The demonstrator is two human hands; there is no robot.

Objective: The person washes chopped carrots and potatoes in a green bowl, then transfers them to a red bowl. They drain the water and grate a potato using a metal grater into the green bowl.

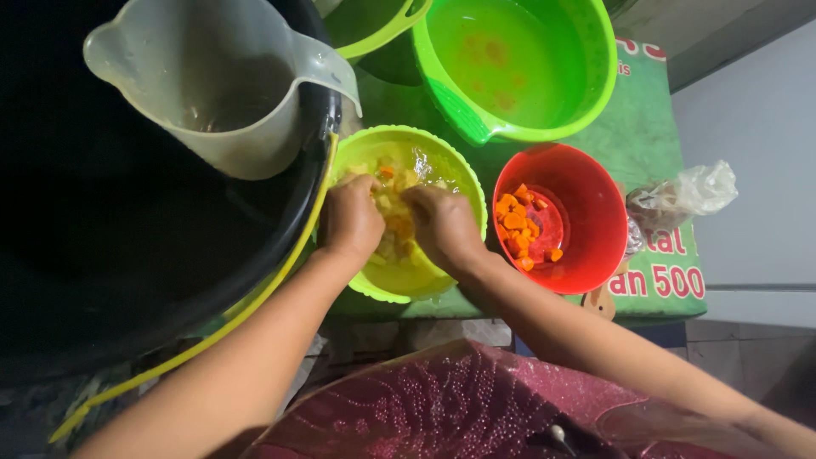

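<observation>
Both hands were down in the small lime-green bowl (pixel 406 285). Left hand (pixel 350 217) and right hand (pixel 442 223) sat side by side, fingers curled into the pile of cut vegetable pieces (pixel 393 223), yellowish with some orange. Fingertips were buried, so I could not tell whether either hand actually gripped pieces or just pressed on them. The pieces lay between and under the two hands, mostly toward the far side of the bowl, with wet glints at the far rim. They were chunks with no clear long axis or heading; the forearms came in from the near edge and converged on the bowl.

Count: three bowls on the green printed mat (pixel 654 136).
- the lime-green one under the hands
- one red bowl (pixel 595 212) just right of it, holding orange carrot slices (pixel 520 228) on its left side
- one larger green basin (pixel 586 76) beyond, holding cloudy liquid

One translucent plastic jug (pixel 212 81) sat inside the big black tub (pixel 127 229) on the left, tub rim touching the small bowl. One crumpled plastic bag (pixel 688 194) lay right of the red bowl. A dark red beaded cloth (pixel 442 408) was nearest the camera.
</observation>
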